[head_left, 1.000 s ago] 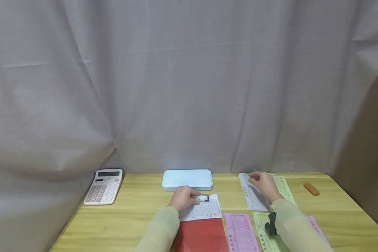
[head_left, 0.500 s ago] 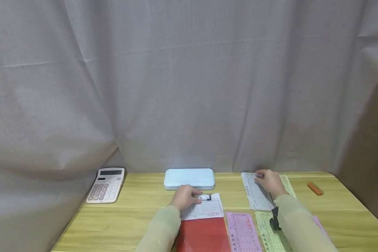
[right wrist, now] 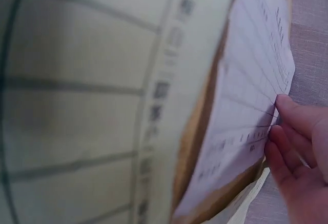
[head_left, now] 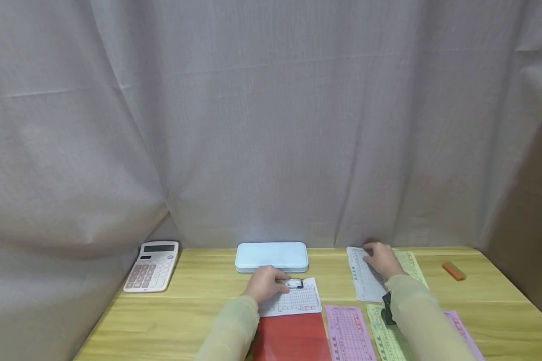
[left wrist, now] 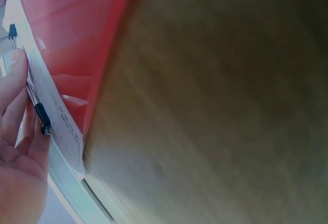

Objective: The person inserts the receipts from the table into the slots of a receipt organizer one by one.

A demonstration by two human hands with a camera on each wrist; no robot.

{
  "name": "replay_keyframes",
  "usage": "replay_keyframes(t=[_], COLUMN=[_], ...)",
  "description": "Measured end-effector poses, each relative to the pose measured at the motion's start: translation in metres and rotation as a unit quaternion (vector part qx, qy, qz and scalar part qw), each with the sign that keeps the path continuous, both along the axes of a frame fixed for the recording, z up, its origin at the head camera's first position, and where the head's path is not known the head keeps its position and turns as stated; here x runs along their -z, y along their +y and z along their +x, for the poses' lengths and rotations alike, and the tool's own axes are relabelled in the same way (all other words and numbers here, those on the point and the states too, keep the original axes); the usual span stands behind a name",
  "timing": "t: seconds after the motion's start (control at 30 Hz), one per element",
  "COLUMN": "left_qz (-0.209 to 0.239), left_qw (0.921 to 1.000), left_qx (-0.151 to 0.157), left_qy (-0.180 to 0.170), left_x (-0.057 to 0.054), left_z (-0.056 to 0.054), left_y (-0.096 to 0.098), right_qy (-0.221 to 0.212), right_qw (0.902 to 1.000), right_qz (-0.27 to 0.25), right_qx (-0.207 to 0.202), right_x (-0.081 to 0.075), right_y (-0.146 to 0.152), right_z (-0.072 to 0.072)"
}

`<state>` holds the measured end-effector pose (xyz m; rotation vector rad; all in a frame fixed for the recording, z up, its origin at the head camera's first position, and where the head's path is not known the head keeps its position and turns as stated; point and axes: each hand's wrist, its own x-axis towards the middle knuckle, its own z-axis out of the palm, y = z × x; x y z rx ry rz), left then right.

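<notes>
In the head view my left hand (head_left: 264, 285) holds the metal clip (head_left: 293, 284) at the top of a red clipboard (head_left: 293, 338), thumb on one side and fingers on the other. A white printed form (head_left: 298, 301) lies under that clip. My right hand (head_left: 383, 259) is at the top edge of another white form (head_left: 366, 281) at the back right. In the right wrist view thumb and fingertips pinch this white form (right wrist: 241, 85) by its edge. A green form (head_left: 413, 268) lies beside it, partly behind the hand.
A pink form (head_left: 350, 333), a green form (head_left: 386, 331) and a second pink form (head_left: 464, 333) lie at the front right. A white case (head_left: 271, 255) stands behind the clipboard. A calculator (head_left: 151, 265) is at far left, an orange eraser-like block (head_left: 453, 271) at far right.
My right hand has shifted slightly along the top edge of the white form. The left hand stays on the clip, and the head view has moved a little.
</notes>
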<state>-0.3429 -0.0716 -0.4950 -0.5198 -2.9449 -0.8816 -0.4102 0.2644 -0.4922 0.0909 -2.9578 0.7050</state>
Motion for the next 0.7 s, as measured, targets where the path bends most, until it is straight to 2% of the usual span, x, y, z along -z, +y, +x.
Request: replay_keyframes(t=[0.2, 0.5, 0.7], left_qz=[0.001, 0.001, 0.002], left_qw=[1.0000, 1.0000, 1.0000], left_qx=[0.004, 0.000, -0.001], left_qy=[0.006, -0.007, -0.007], left_x=[-0.0008, -0.0014, -0.0020], left_z=[0.0005, 0.0006, 0.0012], left_y=[-0.0011, -0.0012, 0.0008], right_qy=[0.012, -0.011, 0.033], right_qw=[0.9999, 0.9999, 0.9994], right_qz=[0.006, -0.002, -0.013], right_qx=[-0.003, 0.005, -0.001], right_x=[0.0026, 0.0025, 0.0030], right_y=[0.0005, 0.0006, 0.0033], right_z=[-0.0007, 0.0010, 0.0053])
